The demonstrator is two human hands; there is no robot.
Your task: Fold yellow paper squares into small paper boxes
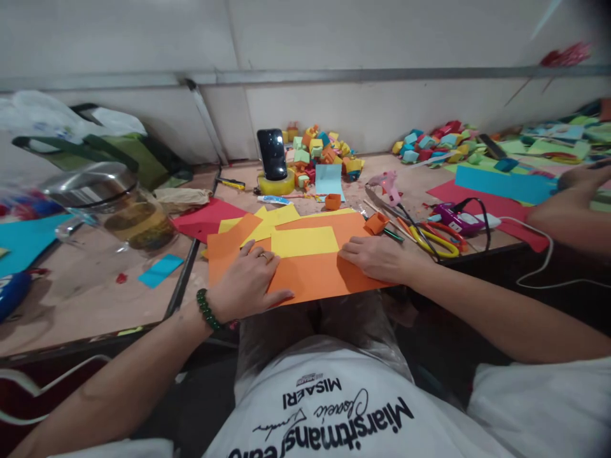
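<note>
A sheet of orange paper (310,280) lies at the table's front edge, its near side overhanging my lap. On it rests a small yellow paper rectangle (304,242). My left hand (251,277) lies on the orange sheet with fingers apart, the fingertips by the rectangle's left end; a ring and a green bead bracelet are on it. My right hand (370,257) rests flat on the orange paper, fingertips touching or close to the rectangle's right end. More yellow paper (277,219) lies just behind. A small folded orange paper piece (376,223) sits beyond my right hand.
Behind stand a phone (272,154) on a tape roll (277,184) and a pile of paper cubes (329,149). To the right are a pink glue gun (384,186), scissors (432,243) and another person's arm (573,203). A glass teapot (128,213) stands left.
</note>
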